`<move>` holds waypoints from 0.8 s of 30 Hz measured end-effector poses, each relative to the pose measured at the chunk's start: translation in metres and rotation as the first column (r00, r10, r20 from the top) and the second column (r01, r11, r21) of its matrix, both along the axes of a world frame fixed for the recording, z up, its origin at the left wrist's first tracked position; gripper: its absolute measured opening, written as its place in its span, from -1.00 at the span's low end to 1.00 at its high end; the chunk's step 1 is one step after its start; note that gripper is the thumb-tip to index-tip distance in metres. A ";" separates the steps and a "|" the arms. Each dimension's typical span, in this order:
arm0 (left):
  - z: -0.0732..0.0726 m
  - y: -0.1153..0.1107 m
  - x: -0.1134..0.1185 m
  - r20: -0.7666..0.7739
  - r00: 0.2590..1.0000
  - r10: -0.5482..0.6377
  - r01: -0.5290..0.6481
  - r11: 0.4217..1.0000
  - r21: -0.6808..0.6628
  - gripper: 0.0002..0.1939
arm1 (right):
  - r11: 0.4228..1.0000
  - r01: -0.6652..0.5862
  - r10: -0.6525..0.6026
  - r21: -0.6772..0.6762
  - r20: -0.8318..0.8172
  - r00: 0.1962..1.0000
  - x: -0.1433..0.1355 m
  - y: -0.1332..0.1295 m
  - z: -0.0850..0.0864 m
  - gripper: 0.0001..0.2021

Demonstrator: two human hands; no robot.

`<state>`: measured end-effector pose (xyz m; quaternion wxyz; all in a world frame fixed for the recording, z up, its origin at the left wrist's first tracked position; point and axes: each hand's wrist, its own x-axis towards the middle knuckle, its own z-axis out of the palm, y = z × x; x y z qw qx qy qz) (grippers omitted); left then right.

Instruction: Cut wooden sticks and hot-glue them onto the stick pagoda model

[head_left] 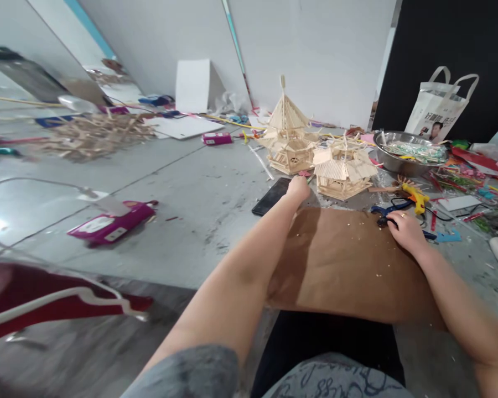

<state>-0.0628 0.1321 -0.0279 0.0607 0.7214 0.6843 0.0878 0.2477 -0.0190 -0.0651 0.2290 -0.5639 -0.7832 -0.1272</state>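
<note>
My left hand (299,189) is closed beside the right edge of a black phone (273,197); its fingertips are hidden, so what they hold cannot be made out. Just beyond it stand a tall pagoda model (288,135) of thin wooden sticks and a lower stick-built pavilion model (344,171). My right hand (406,229) lies at the far right edge of a brown board (348,260), fingers curled round the black part of a dark blue tool (392,208). A yellow glue gun (415,198) rests just past that hand.
A metal bowl (410,157) of wrapped sticks sits at the back right, before a white tote bag (437,113). Purple power strips (112,222) and a pile of wooden sticks (95,135) lie to the left. A red chair (58,301) stands at the lower left.
</note>
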 end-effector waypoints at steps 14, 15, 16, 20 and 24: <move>-0.006 0.033 -0.006 0.040 0.996 0.077 -0.076 0.997 -0.020 -0.56 | 0.999 -0.042 0.043 0.023 -0.021 0.999 0.000 0.002 -0.005 -0.76; -0.007 0.034 -0.006 0.030 0.996 0.087 -0.086 0.996 -0.022 -0.56 | 0.999 -0.041 0.041 0.023 -0.025 0.999 0.000 0.002 -0.005 -0.77; -0.007 0.035 -0.006 0.021 0.995 0.093 -0.093 0.995 -0.023 -0.56 | 0.999 -0.040 0.040 0.023 -0.029 0.999 0.000 0.002 -0.006 -0.76; -0.010 0.036 -0.006 0.001 0.997 0.082 -0.082 0.996 -0.019 -0.57 | 0.999 -0.049 0.050 0.024 -0.034 0.998 0.000 0.003 -0.007 -0.76; -0.013 0.036 -0.006 0.003 0.998 0.063 -0.063 0.998 -0.010 -0.60 | 0.998 -0.055 0.056 0.031 -0.031 0.998 0.001 0.004 -0.009 -0.76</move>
